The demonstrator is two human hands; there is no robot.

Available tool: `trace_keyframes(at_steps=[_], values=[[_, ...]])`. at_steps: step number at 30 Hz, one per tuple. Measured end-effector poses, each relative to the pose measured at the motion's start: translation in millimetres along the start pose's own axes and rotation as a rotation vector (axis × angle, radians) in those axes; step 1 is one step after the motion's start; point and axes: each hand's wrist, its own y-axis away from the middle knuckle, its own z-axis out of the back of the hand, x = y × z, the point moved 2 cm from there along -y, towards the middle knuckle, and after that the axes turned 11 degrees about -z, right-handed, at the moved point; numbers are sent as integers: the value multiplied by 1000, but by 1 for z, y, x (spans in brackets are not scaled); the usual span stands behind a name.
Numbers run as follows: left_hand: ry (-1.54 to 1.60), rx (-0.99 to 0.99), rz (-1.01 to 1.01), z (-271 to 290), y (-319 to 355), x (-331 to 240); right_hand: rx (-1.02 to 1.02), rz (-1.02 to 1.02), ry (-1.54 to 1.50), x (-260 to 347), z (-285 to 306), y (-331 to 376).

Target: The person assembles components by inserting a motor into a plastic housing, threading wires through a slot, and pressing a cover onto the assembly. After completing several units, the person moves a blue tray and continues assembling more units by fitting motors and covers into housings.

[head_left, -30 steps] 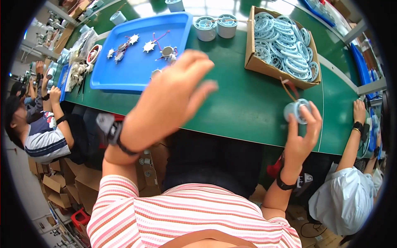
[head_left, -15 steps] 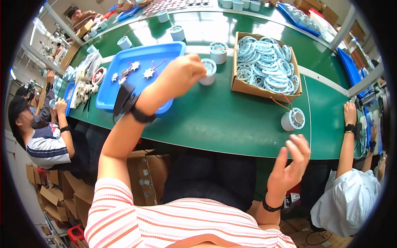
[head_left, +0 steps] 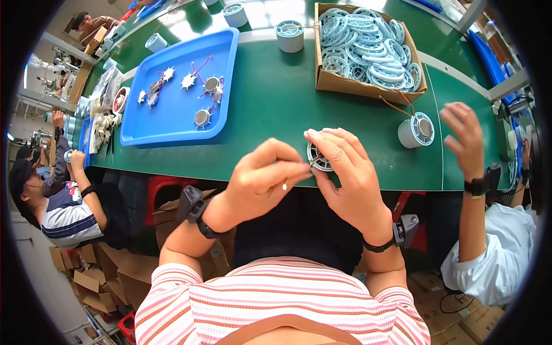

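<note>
Close to the table's near edge, my right hand (head_left: 353,178) is wrapped around a small pale-blue round plastic housing (head_left: 318,158) with a spoked opening facing up. My left hand (head_left: 259,179) meets it from the left, thumb and fingers pinched at the rim. A small white connector (head_left: 284,186) shows below those fingers, apparently on a thin wire that they hold; most of the wire is hidden. Left of my hands, a blue tray (head_left: 172,129) holds several small motors (head_left: 202,118) with white star-shaped parts and wires.
A cardboard box (head_left: 339,82) full of pale-blue rings stands at the back right. Near it sits a similar housing (head_left: 415,132) with a motor inside and red and brown wires. A co-worker's hand (head_left: 464,138) is raised at the right. More housings (head_left: 289,37) stand farther back.
My left hand has come back from the far housing beside the tray to the near edge. My right hand has moved in and now holds a housing. The co-worker's hand at right has lifted.
</note>
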Motion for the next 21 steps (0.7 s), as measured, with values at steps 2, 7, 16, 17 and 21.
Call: trace_keyframes(at_steps=[2, 7, 16, 17, 21], values=[[47, -60, 62, -5, 10, -4, -19, -7, 15, 3, -2, -1], [79, -184, 450, 9, 16, 4, 7, 133, 117, 10, 0, -8], [-328, 6, 333, 71, -6, 29, 34, 107, 167, 9, -8, -9], [-513, 28, 392, 85, -7, 44, 25, 102, 171, 8, -8, -8], [-496, 106, 433, 114, 5, 94, 6, 100, 147, 11, -11, -10]])
